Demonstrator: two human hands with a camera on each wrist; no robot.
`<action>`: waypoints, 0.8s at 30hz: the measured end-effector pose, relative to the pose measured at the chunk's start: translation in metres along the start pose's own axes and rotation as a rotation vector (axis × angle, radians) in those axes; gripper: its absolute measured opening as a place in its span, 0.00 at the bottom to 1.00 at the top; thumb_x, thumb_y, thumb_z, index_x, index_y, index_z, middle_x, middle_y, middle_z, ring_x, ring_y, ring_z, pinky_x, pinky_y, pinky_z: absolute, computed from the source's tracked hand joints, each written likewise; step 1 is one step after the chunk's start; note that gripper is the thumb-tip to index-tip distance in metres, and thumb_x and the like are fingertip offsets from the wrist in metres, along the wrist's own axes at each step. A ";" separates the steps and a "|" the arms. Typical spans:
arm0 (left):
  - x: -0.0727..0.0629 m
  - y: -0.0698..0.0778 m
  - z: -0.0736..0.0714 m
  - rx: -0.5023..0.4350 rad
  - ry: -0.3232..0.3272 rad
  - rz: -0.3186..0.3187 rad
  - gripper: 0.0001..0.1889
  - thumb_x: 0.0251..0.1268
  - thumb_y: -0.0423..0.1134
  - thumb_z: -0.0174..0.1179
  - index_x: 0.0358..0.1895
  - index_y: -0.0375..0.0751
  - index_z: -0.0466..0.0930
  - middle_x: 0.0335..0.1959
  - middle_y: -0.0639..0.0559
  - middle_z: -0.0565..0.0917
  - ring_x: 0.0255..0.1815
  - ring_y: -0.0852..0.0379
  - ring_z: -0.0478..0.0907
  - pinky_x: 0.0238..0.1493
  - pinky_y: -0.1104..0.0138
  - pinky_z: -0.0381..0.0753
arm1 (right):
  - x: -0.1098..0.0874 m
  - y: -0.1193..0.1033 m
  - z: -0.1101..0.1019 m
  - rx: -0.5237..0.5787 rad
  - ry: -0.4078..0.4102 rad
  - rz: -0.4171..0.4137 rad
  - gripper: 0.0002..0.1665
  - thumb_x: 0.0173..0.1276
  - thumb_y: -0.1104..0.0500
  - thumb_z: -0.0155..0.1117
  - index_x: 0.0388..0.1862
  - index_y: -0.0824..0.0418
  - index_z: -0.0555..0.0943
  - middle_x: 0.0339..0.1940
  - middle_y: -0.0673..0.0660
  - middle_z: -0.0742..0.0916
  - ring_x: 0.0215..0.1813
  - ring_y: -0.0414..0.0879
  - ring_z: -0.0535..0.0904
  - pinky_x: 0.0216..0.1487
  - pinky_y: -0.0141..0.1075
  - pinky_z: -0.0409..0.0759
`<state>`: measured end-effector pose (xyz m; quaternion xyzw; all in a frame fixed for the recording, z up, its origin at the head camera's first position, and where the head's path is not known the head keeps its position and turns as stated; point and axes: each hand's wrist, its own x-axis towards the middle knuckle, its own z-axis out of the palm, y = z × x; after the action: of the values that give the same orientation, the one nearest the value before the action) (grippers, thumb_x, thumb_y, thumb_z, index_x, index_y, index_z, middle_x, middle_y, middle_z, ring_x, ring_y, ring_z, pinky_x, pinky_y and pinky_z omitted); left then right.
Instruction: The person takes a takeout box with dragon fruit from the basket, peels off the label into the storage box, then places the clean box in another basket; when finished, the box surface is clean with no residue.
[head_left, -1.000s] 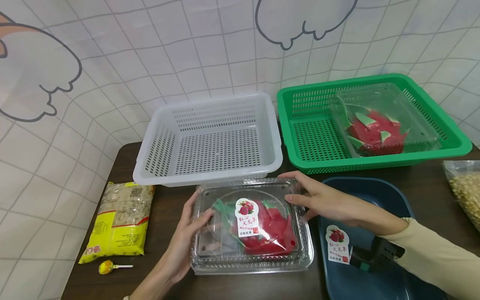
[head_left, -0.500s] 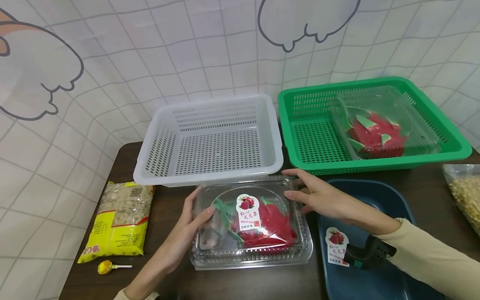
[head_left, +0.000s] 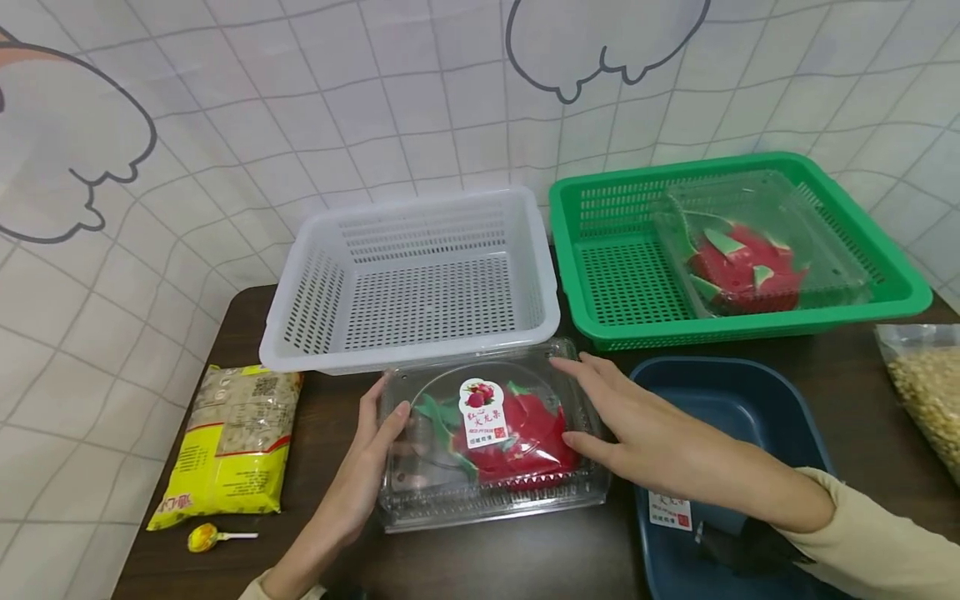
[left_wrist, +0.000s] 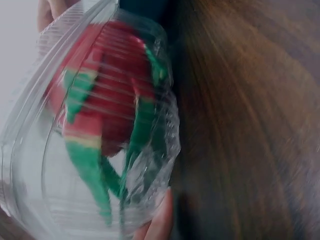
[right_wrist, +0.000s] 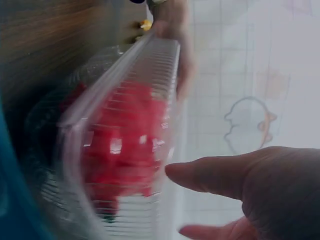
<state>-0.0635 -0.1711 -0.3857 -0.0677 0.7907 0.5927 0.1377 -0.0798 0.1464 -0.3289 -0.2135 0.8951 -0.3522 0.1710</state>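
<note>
A clear clamshell box [head_left: 420,492] holds a red dragon fruit [head_left: 528,433] with green scales, seen through the lid and, blurred, in both wrist views. A white label [head_left: 482,421] with fruit pictures is on the lid. My left hand [head_left: 367,450] grips the box's left side, thumb on the lid's edge; in the left wrist view a fingertip [left_wrist: 162,217] shows at its lower edge. My right hand [head_left: 637,421] lies over the right side with fingers and thumb extended, fingertips at the lid. In the right wrist view its thumb [right_wrist: 210,175] reaches to the box's face.
A white basket [head_left: 420,346] stands behind the box. Beside it, a green basket [head_left: 622,329] holds another boxed dragon fruit [head_left: 750,267]. A blue tray [head_left: 742,400] with a label [head_left: 670,511] is at right. A yellow bag [head_left: 232,450], a lollipop [head_left: 204,537] and a grain bag [head_left: 926,383] flank these.
The box has shifted slightly away and left, its right side turning away from me. My right hand has moved left over the lid, its fingers straightening. The left hand keeps its grip.
</note>
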 end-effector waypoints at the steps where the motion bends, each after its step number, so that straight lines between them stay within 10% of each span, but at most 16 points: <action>1: 0.000 0.001 -0.001 0.010 -0.001 -0.001 0.35 0.82 0.60 0.44 0.84 0.60 0.43 0.70 0.35 0.70 0.50 0.44 0.84 0.43 0.54 0.86 | -0.001 -0.003 0.000 -0.043 0.013 -0.017 0.48 0.72 0.50 0.72 0.83 0.58 0.60 0.81 0.69 0.63 0.78 0.70 0.61 0.61 0.66 0.79; 8: 0.002 0.004 -0.008 0.109 -0.026 0.003 0.36 0.82 0.61 0.42 0.85 0.56 0.42 0.73 0.30 0.66 0.53 0.41 0.83 0.53 0.44 0.82 | 0.005 -0.031 -0.003 -0.133 0.105 -0.202 0.29 0.68 0.56 0.75 0.67 0.57 0.81 0.70 0.62 0.77 0.68 0.58 0.73 0.55 0.55 0.87; 18: -0.001 0.006 -0.017 0.152 -0.051 0.021 0.37 0.83 0.59 0.46 0.85 0.53 0.42 0.70 0.34 0.67 0.62 0.40 0.80 0.53 0.52 0.84 | 0.049 -0.057 -0.006 -0.137 -0.086 -0.345 0.26 0.69 0.59 0.74 0.65 0.61 0.82 0.63 0.58 0.83 0.62 0.52 0.80 0.58 0.46 0.86; 24: -0.020 0.006 -0.032 0.471 0.059 0.194 0.36 0.82 0.59 0.50 0.84 0.51 0.51 0.71 0.41 0.65 0.64 0.45 0.77 0.59 0.50 0.82 | 0.069 -0.058 -0.003 -0.139 -0.182 -0.343 0.27 0.69 0.61 0.74 0.66 0.62 0.82 0.56 0.57 0.85 0.39 0.43 0.78 0.38 0.29 0.82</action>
<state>-0.0507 -0.2007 -0.3663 0.0251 0.9133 0.4005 0.0689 -0.1248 0.0749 -0.2974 -0.4049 0.8487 -0.2928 0.1735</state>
